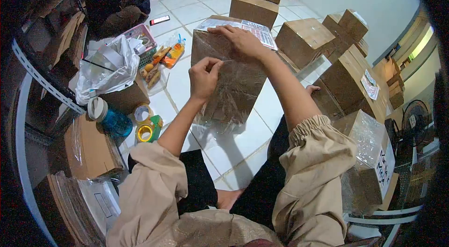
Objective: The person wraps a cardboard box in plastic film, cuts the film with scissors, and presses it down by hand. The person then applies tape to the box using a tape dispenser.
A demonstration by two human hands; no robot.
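A tall cardboard box [238, 90] stands on the tiled floor before me, its near side covered in shiny clear plastic wrap [223, 115] that hangs loose at the bottom. A printed label [258, 33] lies on the box top under the plastic. My left hand [204, 78] is closed in a pinch at the near side, with what looks like an edge of the wrap between thumb and fingers. My right hand [238, 40] rests over the top near edge, fingers stretched out and lying on the wrapped surface.
Tape rolls [145, 131], a blue bottle [112, 118] and a white plastic bag [105, 67] are at left, near packaged snacks [163, 57] and a phone [160, 20]. Cardboard boxes [306, 36] stand at right, with a wrapped box [369, 153] close by. Two people [110, 4] sit farther back.
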